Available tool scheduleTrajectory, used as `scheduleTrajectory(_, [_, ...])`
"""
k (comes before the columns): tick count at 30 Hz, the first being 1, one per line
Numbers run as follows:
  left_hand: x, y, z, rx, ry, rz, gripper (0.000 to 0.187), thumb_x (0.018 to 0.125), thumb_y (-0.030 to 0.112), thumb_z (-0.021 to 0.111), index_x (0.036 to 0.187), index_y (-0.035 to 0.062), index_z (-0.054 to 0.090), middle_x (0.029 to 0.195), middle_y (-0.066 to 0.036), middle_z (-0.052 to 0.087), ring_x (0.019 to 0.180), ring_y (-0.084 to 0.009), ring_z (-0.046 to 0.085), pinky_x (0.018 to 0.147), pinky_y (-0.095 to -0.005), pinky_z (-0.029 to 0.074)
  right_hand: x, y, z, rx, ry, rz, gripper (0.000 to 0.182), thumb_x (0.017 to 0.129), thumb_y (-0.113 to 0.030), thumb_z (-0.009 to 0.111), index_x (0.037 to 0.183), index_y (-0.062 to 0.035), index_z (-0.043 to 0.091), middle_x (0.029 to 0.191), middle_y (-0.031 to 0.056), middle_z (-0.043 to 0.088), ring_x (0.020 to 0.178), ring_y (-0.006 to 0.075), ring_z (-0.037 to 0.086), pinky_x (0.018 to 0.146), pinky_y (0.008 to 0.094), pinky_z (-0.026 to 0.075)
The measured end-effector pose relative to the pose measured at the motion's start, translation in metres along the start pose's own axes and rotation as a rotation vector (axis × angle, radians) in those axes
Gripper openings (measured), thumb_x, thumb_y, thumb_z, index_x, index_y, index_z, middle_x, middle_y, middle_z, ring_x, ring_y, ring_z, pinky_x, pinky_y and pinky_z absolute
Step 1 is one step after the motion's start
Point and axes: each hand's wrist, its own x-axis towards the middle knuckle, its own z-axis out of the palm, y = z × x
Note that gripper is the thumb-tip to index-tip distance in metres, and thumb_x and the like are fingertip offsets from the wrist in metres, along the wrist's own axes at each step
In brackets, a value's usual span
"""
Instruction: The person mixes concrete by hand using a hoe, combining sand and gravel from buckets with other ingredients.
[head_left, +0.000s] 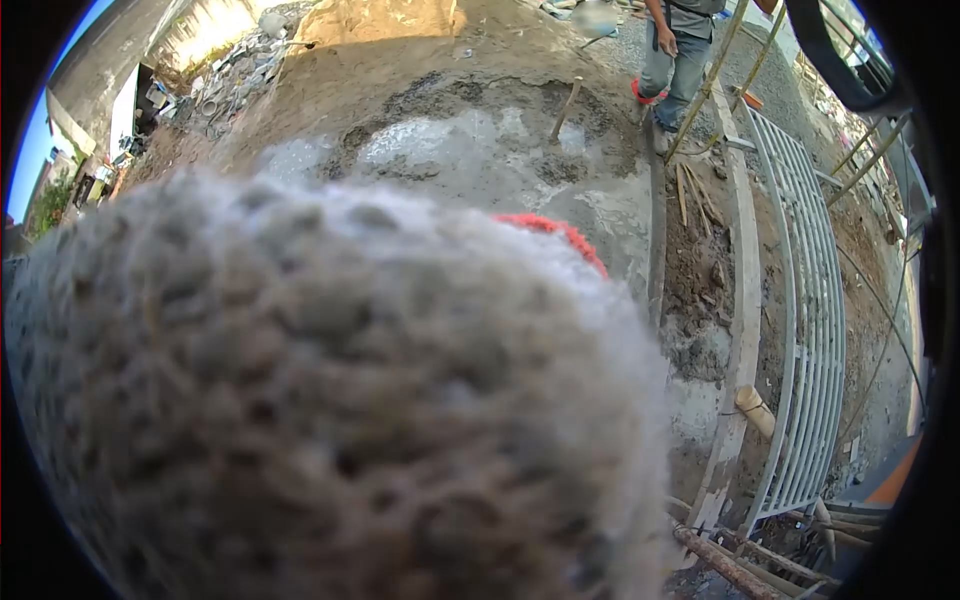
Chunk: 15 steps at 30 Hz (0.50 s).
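Observation:
A dirty grey-brown surface with a coarse knitted texture, like a work glove (pixel 360 400), fills the left and lower middle of the head view. It is very close to the camera and blurred. A strip of red trim (pixel 560 236) curves out behind its upper right edge. I cannot tell which of my hands is in the glove; no fingers show apart. Behind it lies wet grey concrete (pixel 430 140), partly covered by the glove, with a wooden stake (pixel 568 108) standing in it.
A person (pixel 680 60) in grey trousers stands at the top right beside bamboo poles (pixel 710 85). A pale metal grille (pixel 805 310) lies along the right, next to a narrow concrete edge (pixel 745 290). Rubble (pixel 215 95) is heaped at upper left. Wooden poles (pixel 735 565) cross at lower right.

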Motion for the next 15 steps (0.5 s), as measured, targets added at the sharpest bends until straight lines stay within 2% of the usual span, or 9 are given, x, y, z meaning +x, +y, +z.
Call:
scheduleTrajectory(1, [-0.003,0.008,0.001,-0.025,0.0,-0.006,0.077,0.098,0.054,0.046,0.158,0.0104,0.024,0.15,-0.016,0.034,0.137,-0.0258,0.036,0.114,-0.0428,0.033,-0.001,-0.006,0.001,0.005,-0.01,-0.002,0.049,0.086,-0.042,0.074,0.101,0.0015,0.061,0.086,0.0206,0.067,0.077,0.0414,0.066,0.064,0.0513,0.053])
scheduleTrajectory(3, [-0.009,0.026,0.003,-0.08,-0.003,-0.017,0.078,0.097,0.055,0.047,0.157,0.0102,0.025,0.15,-0.017,0.035,0.136,-0.0261,0.037,0.113,-0.0429,0.034,-0.002,-0.02,0.0,-0.083,0.177,-0.212,0.043,0.085,-0.041,0.074,0.087,0.0006,0.063,0.071,0.0177,0.065,0.071,0.0396,0.066,0.06,0.0496,0.052])
scheduleTrajectory(7, [-0.022,0.058,-0.001,-0.2,-0.045,-0.031,0.079,0.096,0.055,0.049,0.157,0.0096,0.025,0.148,-0.017,0.037,0.134,-0.0267,0.04,0.112,-0.043,0.035,-0.003,-0.006,0.006,-0.198,0.116,-0.087,0.04,0.082,-0.039,0.075,0.085,-0.0002,0.063,0.07,0.0176,0.066,0.068,0.0407,0.065,0.057,0.0508,0.051])
scheduleTrajectory(9, [-0.029,0.071,-0.005,-0.261,-0.075,-0.026,0.08,0.096,0.055,0.05,0.157,0.0094,0.026,0.147,-0.017,0.038,0.133,-0.027,0.041,0.111,-0.0431,0.035,-0.004,-0.015,0.003,0.019,0.137,-0.138,0.04,0.077,-0.037,0.077,0.083,-0.0004,0.063,0.069,0.0185,0.066,0.067,0.0417,0.065,0.056,0.0526,0.051])
scheduleTrajectory(10, [-0.034,0.079,-0.006,-0.295,-0.086,-0.026,0.08,0.096,0.056,0.051,0.157,0.0093,0.026,0.146,-0.018,0.039,0.133,-0.0272,0.041,0.111,-0.0432,0.036,-0.004,-0.022,0.003,0.023,0.142,-0.141,0.04,0.077,-0.037,0.077,0.083,-0.0004,0.063,0.069,0.0185,0.066,0.067,0.0417,0.065,0.056,0.0526,0.051])
scheduleTrajectory(12, [-0.041,0.095,-0.009,-0.365,-0.107,-0.031,0.081,0.095,0.056,0.052,0.156,0.009,0.027,0.146,-0.018,0.04,0.132,-0.0275,0.042,0.11,-0.0433,0.036,-0.006,-0.038,-0.001,-0.09,0.172,0.037,0.04,0.074,-0.036,0.078,0.085,-0.0008,0.064,0.07,0.0194,0.067,0.068,0.0423,0.066,0.058,0.0536,0.051])
scheduleTrajectory(13, [-0.045,0.101,-0.011,-0.398,-0.123,-0.031,0.082,0.095,0.056,0.052,0.156,0.0089,0.027,0.145,-0.018,0.04,0.131,-0.0277,0.043,0.11,-0.0433,0.037,-0.004,-0.046,-0.006,-0.031,0.093,0.09,0.042,0.072,-0.038,0.079,0.087,-0.001,0.065,0.073,0.0204,0.067,0.072,0.0425,0.067,0.06,0.0541,0.053])
scheduleTrajectory(15, [-0.057,0.113,-0.014,-0.463,-0.154,-0.023,0.082,0.094,0.056,0.053,0.156,0.0086,0.027,0.144,-0.018,0.041,0.131,-0.028,0.044,0.109,-0.0434,0.037,-0.002,-0.018,0.011,-0.074,0.155,0.088,0.043,0.071,-0.038,0.079,0.088,-0.001,0.065,0.074,0.0203,0.068,0.074,0.0423,0.067,0.061,0.0539,0.053])
